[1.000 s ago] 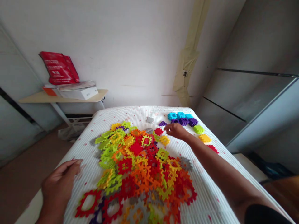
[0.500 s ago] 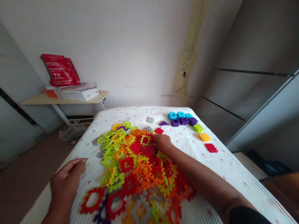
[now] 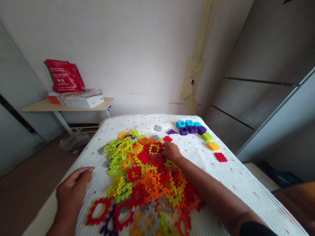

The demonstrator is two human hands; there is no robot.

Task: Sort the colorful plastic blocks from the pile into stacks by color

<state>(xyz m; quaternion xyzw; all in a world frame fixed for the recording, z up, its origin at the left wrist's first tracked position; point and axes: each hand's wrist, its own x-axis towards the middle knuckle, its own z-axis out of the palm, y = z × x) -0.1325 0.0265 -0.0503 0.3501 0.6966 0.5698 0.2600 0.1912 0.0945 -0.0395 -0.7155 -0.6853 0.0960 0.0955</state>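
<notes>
A heap of flat, toothed plastic puzzle tiles (image 3: 145, 157) in red, orange, yellow, green, grey and purple lies on the cloth. My right hand (image 3: 171, 151) is at the heap's far right side, its fingers curled down among the tiles beside a green frame tile (image 3: 154, 149) with a red centre. Those fingertips are mostly hidden, and a bit of yellow shows at the hand's far edge. Left of the heap, my left hand (image 3: 72, 188) hovers by the table's edge, loosely bent, holding nothing that I can see. A red frame tile (image 3: 99, 211) is nearest to it.
Blue tile stacks (image 3: 180, 124) and purple stacks (image 3: 192, 129) stand at the back right. Green (image 3: 207, 137), yellow (image 3: 213, 146) and red tiles (image 3: 220, 157) line the right side. A grey tile (image 3: 157, 128) lies behind. A side table (image 3: 39, 105) holds a red bag (image 3: 65, 77).
The view has shifted slightly. My right hand stays at the same spot on the heap, and a little yellow now shows at its far edge. The left hand has barely moved.
</notes>
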